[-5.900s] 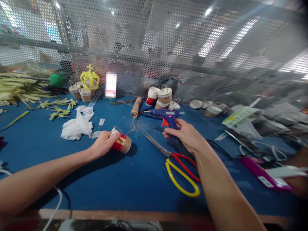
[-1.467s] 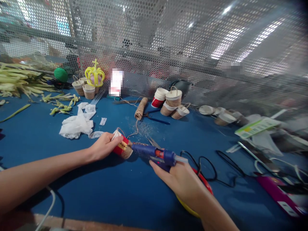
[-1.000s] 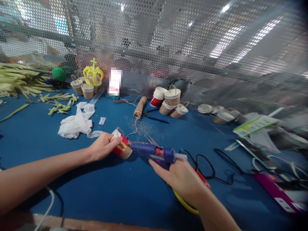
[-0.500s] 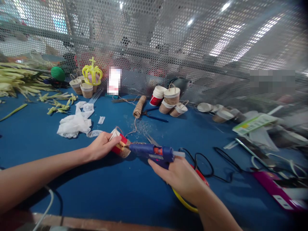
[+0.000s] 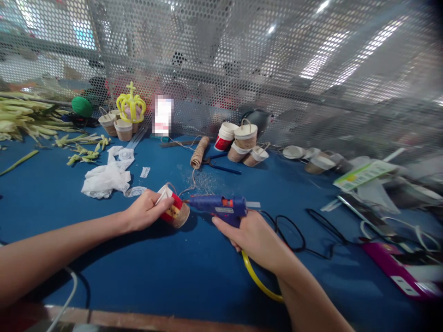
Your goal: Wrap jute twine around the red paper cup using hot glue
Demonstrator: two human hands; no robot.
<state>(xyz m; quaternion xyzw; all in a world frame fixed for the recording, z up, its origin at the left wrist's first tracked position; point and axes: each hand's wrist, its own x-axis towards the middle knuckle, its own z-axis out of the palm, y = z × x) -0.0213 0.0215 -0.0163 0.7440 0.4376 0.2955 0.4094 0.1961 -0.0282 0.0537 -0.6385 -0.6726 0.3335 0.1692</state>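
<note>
My left hand (image 5: 143, 213) grips a small red paper cup (image 5: 172, 212) lying on its side on the blue table (image 5: 166, 272), its lower part wrapped in brown twine. My right hand (image 5: 254, 237) is closed round the handle of a blue hot glue gun (image 5: 219, 205). The gun's nozzle points left and sits at the cup's upper edge, where a strand of twine (image 5: 189, 185) runs off to a twine spool (image 5: 198, 152). The gun's black cord (image 5: 294, 233) trails to the right.
Yellow-handled scissors (image 5: 258, 281) lie under my right wrist. White plastic scraps (image 5: 105, 177) and green leaf strips (image 5: 85, 154) are at the left. Twine-wrapped cups (image 5: 244, 143), a yellow crown (image 5: 130, 105) and a perforated metal screen (image 5: 242, 60) stand behind. Clutter and a purple package (image 5: 398, 272) fill the right.
My right hand took the glue gun from the back of the table and brought its nozzle to the cup. In the last half second the gun lifted slightly toward the cup's upper edge.
</note>
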